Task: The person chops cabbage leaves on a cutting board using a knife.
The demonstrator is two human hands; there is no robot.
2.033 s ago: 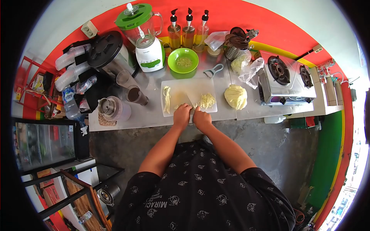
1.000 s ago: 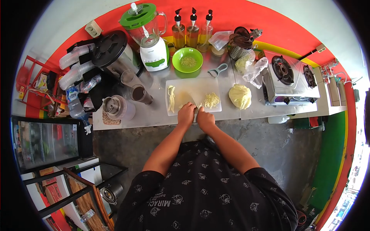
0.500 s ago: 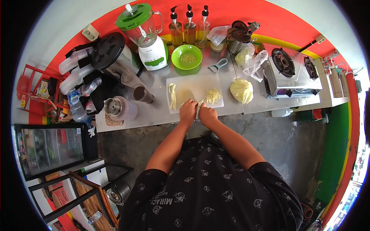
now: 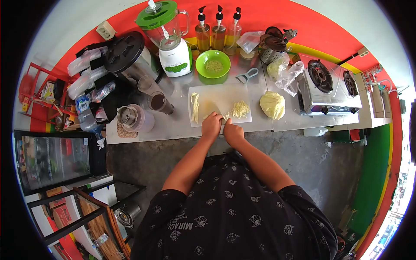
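From my remote post I find the right hand (image 4: 234, 132) closed around the handle of a knife (image 4: 222, 110), blade over the cutting board (image 4: 212, 89). The left hand (image 4: 211, 125) is curled just beside it; I cannot tell whether it clamps anything. Shredded cabbage (image 4: 240, 109) lies on the board's right side, a pale strip (image 4: 195, 108) on its left. I judge cut fingertips the chief risk, should the blade slip; shreds crowding the edge could spill if nudged.
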